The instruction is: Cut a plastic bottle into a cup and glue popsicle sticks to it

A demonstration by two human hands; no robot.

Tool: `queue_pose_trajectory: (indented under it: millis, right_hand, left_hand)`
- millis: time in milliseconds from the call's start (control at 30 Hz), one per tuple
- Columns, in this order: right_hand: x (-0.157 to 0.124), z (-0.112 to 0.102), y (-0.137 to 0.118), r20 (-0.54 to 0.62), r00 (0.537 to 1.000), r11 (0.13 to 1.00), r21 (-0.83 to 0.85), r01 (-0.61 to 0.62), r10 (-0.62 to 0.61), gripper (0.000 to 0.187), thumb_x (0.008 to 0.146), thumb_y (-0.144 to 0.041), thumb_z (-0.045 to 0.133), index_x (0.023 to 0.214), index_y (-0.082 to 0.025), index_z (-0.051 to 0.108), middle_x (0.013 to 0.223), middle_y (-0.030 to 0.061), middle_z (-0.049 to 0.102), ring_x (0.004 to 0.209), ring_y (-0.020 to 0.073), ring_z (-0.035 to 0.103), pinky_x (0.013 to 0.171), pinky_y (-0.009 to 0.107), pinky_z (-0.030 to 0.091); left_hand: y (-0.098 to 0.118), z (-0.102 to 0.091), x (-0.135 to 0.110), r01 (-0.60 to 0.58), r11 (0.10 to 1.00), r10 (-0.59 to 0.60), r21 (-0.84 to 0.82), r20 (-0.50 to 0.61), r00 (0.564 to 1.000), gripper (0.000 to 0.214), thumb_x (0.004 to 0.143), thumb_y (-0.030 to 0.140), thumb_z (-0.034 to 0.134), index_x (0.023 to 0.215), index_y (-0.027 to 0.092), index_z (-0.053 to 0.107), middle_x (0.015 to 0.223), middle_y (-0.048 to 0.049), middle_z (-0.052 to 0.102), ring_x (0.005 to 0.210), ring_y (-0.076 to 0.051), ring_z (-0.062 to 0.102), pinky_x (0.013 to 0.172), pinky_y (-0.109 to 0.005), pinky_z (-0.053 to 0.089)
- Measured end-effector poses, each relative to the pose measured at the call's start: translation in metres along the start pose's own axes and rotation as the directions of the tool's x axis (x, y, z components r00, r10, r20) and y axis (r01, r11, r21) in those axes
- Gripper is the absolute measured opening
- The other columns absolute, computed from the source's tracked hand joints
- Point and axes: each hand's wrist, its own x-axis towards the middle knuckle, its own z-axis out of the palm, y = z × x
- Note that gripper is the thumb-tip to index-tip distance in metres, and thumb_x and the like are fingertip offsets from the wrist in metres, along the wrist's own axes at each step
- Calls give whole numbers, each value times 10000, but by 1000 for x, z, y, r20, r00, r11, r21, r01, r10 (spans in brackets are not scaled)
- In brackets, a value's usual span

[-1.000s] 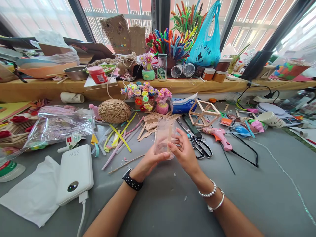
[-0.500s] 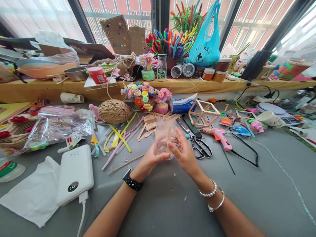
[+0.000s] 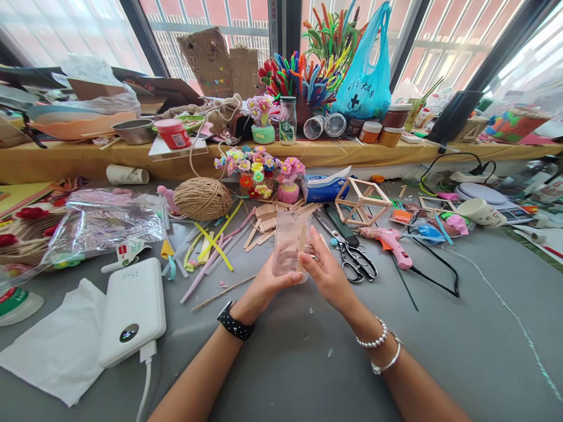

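Observation:
Between my hands, above the grey table, a clear plastic container stands upright. My left hand is closed around its lower left part, the thumb lying across the near bottom edge. A wooden craft stick lies lengthwise against the container's right side. My right hand is closed on the stick, its thumb pressing the lower part and its fingers behind the container's right side. Beyond the container lies a pile of loose craft sticks. Scissors rest to the right of my right hand.
A pink glue gun with a black cord and a wooden stick frame lie on the right. Leftward are a twine ball, yellow and pink strips, and a white power bank. A crowded shelf runs along the back.
Almost nothing differs. Both hands keep their hold on the container and the craft stick, and the whole view has shifted very slightly.

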Motion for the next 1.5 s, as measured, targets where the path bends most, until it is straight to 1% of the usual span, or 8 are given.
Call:
queue_pose_trajectory:
  millis: [267,533,700,867,1000,1167,1333,1500]
  right_hand:
    - [0,1,0,-62,998,1000,9,-28,28,677,775,-451,515,1351,-232,233,1251,95,469,1068,214,505,877,377,429]
    - [-2,8,-2,-232,966,991,-50,-127,112,720,713,-502,562,1292,-166,297,1157,127,504,952,204,552,866,374,423]
    - [-1,7,-3,-196,973,990,-37,-135,126,712,727,-514,536,1290,-157,285,1167,129,491,949,204,547,856,380,429]
    - [-1,6,-3,-170,978,992,25,-122,124,667,737,-480,541,1291,-203,294,1178,114,475,976,202,537,856,372,431]
    - [-2,9,-1,-166,979,992,52,-112,119,686,739,-452,545,1310,-209,252,1198,115,441,987,195,526,866,373,426]
    - [-5,12,1,-153,984,995,43,-89,95,690,754,-407,524,1336,-236,196,1237,107,401,1035,204,489,897,405,402]
    - [-4,12,5,-101,991,995,68,-76,83,707,768,-413,505,1352,-230,151,1271,104,379,1054,198,481,898,383,406]
    - [-3,12,5,-99,992,996,60,-73,79,655,799,-462,453,1351,-235,182,1283,93,394,1092,195,470,928,365,378]
  left_hand:
    - [-4,-2,2,7,999,-6,-48,25,1000,662,602,287,705,1197,205,427,1196,-131,527,1144,-326,432,881,-436,377]
    - [1,-3,-3,154,976,-143,-153,82,986,564,674,278,637,1200,219,441,1249,-110,491,1145,-312,435,868,-417,404]
    - [-2,-8,-2,175,964,-154,-199,118,981,516,728,255,573,1225,219,438,1240,-92,502,1025,-256,539,845,-374,428]
    - [-7,-13,-2,188,939,-146,-288,163,976,488,752,269,532,1228,204,445,1182,-88,552,898,-212,602,875,-374,414]
    - [-6,-11,-2,183,938,-138,-293,166,976,481,767,259,516,1238,220,432,1182,-77,554,935,-213,589,868,-360,424]
    - [-3,-7,-3,145,966,-118,-213,137,984,444,762,246,527,1202,233,468,1218,-65,527,1121,-265,472,860,-361,433]
    - [-3,-6,-3,116,976,-99,-182,99,990,457,753,270,549,1200,225,466,1204,-80,533,1149,-272,441,858,-356,434]
    - [-1,-2,-4,108,980,-103,-169,35,994,533,703,279,612,1204,214,440,1216,-99,514,1150,-294,432,866,-385,416]
